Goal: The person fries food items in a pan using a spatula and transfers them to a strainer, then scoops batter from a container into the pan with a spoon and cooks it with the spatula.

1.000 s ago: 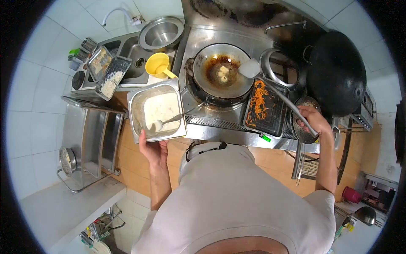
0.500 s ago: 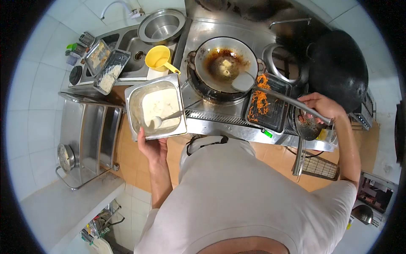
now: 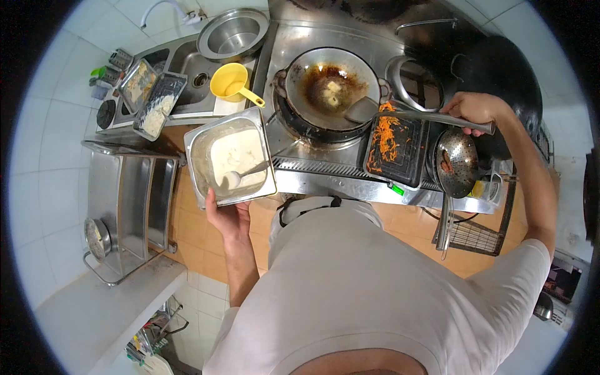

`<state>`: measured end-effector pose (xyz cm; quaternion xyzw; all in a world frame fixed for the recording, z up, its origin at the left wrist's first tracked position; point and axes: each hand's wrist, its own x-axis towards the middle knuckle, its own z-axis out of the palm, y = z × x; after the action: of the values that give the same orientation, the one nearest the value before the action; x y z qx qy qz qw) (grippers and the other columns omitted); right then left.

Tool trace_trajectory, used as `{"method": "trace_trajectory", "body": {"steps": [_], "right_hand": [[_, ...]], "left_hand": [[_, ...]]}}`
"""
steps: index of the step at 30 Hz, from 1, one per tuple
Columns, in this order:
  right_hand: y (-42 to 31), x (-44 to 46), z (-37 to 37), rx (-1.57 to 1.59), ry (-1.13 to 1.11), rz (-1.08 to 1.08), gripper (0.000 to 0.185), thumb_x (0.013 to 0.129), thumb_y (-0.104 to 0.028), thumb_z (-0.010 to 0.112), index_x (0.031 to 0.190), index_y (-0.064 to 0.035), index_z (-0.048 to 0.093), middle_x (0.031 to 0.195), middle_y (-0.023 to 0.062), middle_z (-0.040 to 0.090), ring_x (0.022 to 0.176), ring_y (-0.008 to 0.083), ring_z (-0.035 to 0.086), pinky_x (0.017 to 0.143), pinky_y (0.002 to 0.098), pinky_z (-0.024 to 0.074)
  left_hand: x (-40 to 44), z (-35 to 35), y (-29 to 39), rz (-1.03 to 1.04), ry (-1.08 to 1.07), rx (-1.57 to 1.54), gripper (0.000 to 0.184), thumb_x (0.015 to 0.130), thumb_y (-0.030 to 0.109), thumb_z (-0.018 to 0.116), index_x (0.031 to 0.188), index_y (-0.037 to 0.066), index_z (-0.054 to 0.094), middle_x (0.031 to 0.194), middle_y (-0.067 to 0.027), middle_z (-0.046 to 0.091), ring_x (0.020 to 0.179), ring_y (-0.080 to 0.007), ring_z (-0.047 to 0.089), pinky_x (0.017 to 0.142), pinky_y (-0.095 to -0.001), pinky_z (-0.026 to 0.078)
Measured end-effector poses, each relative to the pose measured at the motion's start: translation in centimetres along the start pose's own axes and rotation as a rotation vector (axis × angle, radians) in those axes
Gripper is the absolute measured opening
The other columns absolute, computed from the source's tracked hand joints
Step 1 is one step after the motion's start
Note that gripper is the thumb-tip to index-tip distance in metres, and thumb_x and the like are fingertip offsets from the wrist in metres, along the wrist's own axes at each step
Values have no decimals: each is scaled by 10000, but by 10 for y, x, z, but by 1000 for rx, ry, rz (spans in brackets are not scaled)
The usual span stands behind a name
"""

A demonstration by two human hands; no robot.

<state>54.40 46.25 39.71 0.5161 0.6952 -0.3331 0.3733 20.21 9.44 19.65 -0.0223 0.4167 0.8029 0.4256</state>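
Note:
My left hand [image 3: 230, 215] grips the near edge of a square metal container [image 3: 201, 140] of pale batter [image 3: 234, 153], in which a ladle [image 3: 250, 170] rests. My right hand [image 3: 474, 114] is closed round the handle end of a long metal spatula [image 3: 406, 115]. The spatula's blade [image 3: 362, 110] reaches over the near right side of the wok [image 3: 303, 115] on the stove. Small pale yellow pieces [image 3: 332, 94] sit in browned oil at the wok's bottom. A black tray [image 3: 409, 159] with orange shreds [image 3: 386, 139] lies right of the wok.
A yellow dipper [image 3: 229, 81] and a steel basin [image 3: 234, 36] stand by the sink [image 3: 195, 65]. A perforated strainer [image 3: 457, 165] lies right of the tray, below a large black wok [image 3: 509, 81]. Two food trays [image 3: 156, 115] are at the left. A metal cart [image 3: 132, 194] stands lower left.
The spatula's blade has come down from the wok's right rim to its near right side. My right hand has moved up and right, its handle now more level. The left hand still holds the container.

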Motion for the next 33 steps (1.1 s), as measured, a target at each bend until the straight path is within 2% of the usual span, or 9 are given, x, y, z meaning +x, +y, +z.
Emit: {"method": "trace_trajectory", "body": {"steps": [3, 7, 10, 13, 16, 19, 25, 28, 33], "right_hand": [[-11, 4, -7, -39, 11, -6, 399, 913, -150, 435, 1263, -47, 596, 615, 73, 611, 434, 139, 576, 387, 284, 488], [-19, 15, -8, -117, 33, -71, 339, 900, -139, 427, 1125, -27, 655, 624, 82, 617, 461, 145, 606, 393, 291, 504], [-24, 21, -6, -172, 18, -99, 468, 876, -124, 402, 1296, -44, 593, 640, 71, 618, 468, 127, 582, 423, 275, 502], [-35, 9, -9, -221, 22, -82, 466, 878, -119, 397, 1294, -45, 595, 642, 79, 621, 476, 132, 592, 432, 277, 516], [-27, 10, -15, -226, 54, -61, 296, 871, -144, 439, 1007, -15, 668, 620, 96, 614, 471, 158, 617, 394, 310, 508], [-28, 10, -14, -202, 40, -52, 299, 862, -150, 449, 1022, -20, 666, 616, 96, 611, 461, 160, 610, 395, 306, 506], [-22, 17, -7, -120, 9, -17, 394, 877, -142, 426, 1195, -64, 646, 637, 82, 616, 450, 143, 586, 396, 287, 499], [-19, 23, 10, -37, -41, -52, 458, 898, -123, 425, 1331, -36, 549, 635, 74, 607, 467, 126, 574, 394, 287, 483], [20, 58, 68, 133, 44, -127, 522, 907, -82, 402, 1426, -43, 434, 662, 83, 616, 443, 133, 555, 418, 295, 488]], "left_hand": [[4, -11, -2, -8, -15, 5, 660, 898, 448, 520, 1367, -4, 410, 1318, -194, 522, 1137, -363, 598, 864, -520, 576], [5, -15, -2, -17, -27, 0, 655, 897, 448, 521, 1366, 3, 414, 1316, -187, 526, 1135, -362, 598, 861, -517, 579], [5, -17, -1, -13, -27, -7, 651, 895, 445, 524, 1365, 8, 418, 1317, -183, 527, 1138, -363, 596, 869, -523, 574], [5, -14, 1, -7, -28, -10, 649, 893, 441, 528, 1366, 9, 419, 1321, -182, 526, 1143, -363, 594, 878, -527, 569], [5, -12, 2, 1, -27, -7, 650, 893, 438, 530, 1366, 6, 420, 1324, -184, 524, 1147, -363, 592, 883, -528, 566], [5, -11, 3, 3, -15, -8, 653, 892, 438, 532, 1366, 2, 420, 1323, -186, 524, 1148, -366, 591, 886, -526, 565], [2, -10, 6, 14, -10, 12, 664, 888, 437, 540, 1371, -2, 414, 1323, -192, 522, 1152, -366, 588, 892, -523, 564], [2, -10, 5, 9, -22, 9, 672, 884, 437, 543, 1376, 0, 408, 1327, -195, 517, 1156, -366, 585, 894, -531, 560], [1, -10, 4, 11, -33, -4, 684, 877, 438, 548, 1382, 2, 397, 1330, -197, 512, 1152, -371, 585, 888, -545, 559]]}}
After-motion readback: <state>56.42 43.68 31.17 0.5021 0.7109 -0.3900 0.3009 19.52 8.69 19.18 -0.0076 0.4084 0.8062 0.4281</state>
